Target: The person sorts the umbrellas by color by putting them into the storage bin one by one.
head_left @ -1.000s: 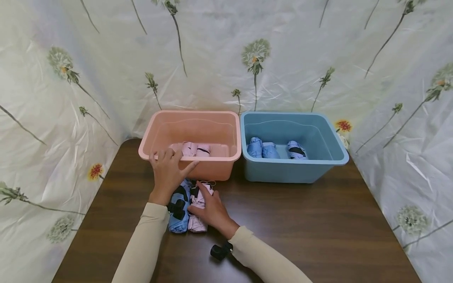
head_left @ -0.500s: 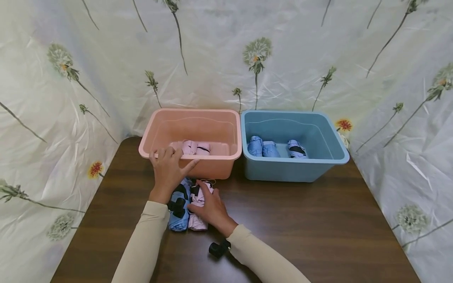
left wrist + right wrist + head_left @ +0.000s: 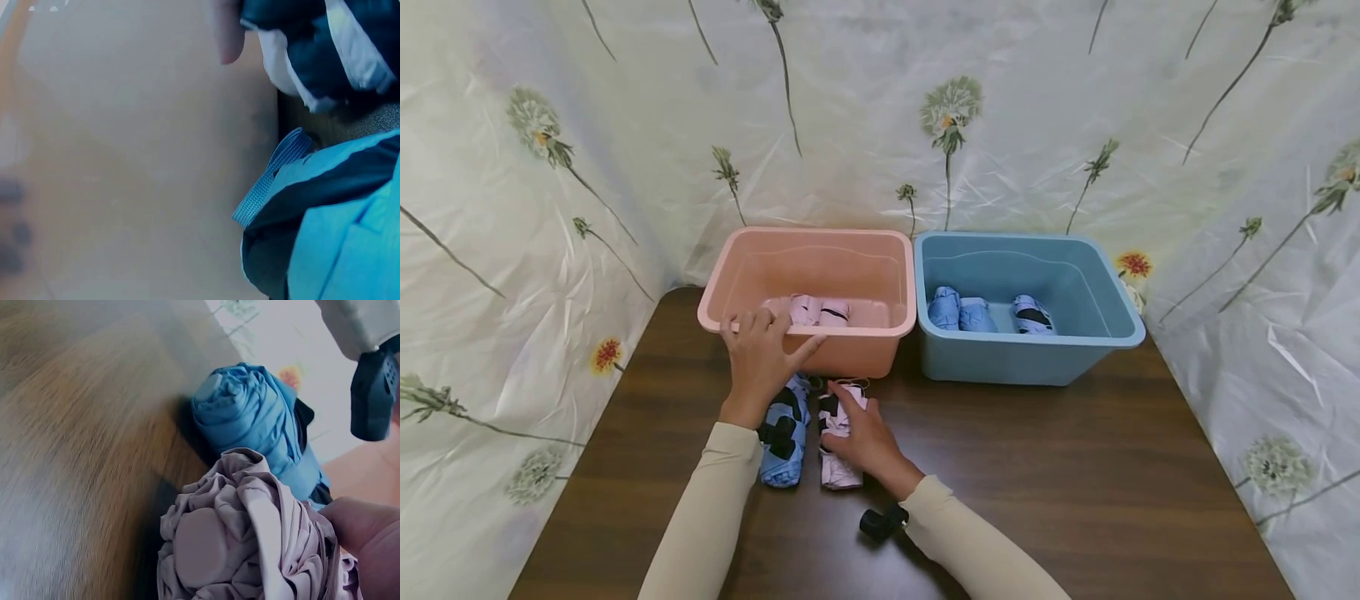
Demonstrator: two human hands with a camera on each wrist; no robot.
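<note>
My right hand (image 3: 868, 442) grips a pale pink folded umbrella (image 3: 841, 473), thumb and fingers on either side of it, on the table. Its round end cap and gathered fabric show close up in the right wrist view. To its left lies a blue folded umbrella (image 3: 784, 468) with black bands, partly under my left wrist. A blue strap loop (image 3: 275, 175) comes off its end in the left wrist view. My left hand (image 3: 754, 362) holds the front rim of the salmon-pink bin (image 3: 850, 354), fingers bent over the edge and thumb outside; the fingertips are hidden.
Inside the pink bin lie two pink rolled umbrellas (image 3: 818, 312). Beside it on the right stands a blue bin (image 3: 1000, 362) with three blue rolled umbrellas (image 3: 976, 315). A floral sheet (image 3: 842, 125) hangs behind the dark wooden table (image 3: 1037, 483).
The pink umbrella has shifted slightly right with my right hand, so a gap now separates it from the blue one. My left hand stays on the bin rim.
</note>
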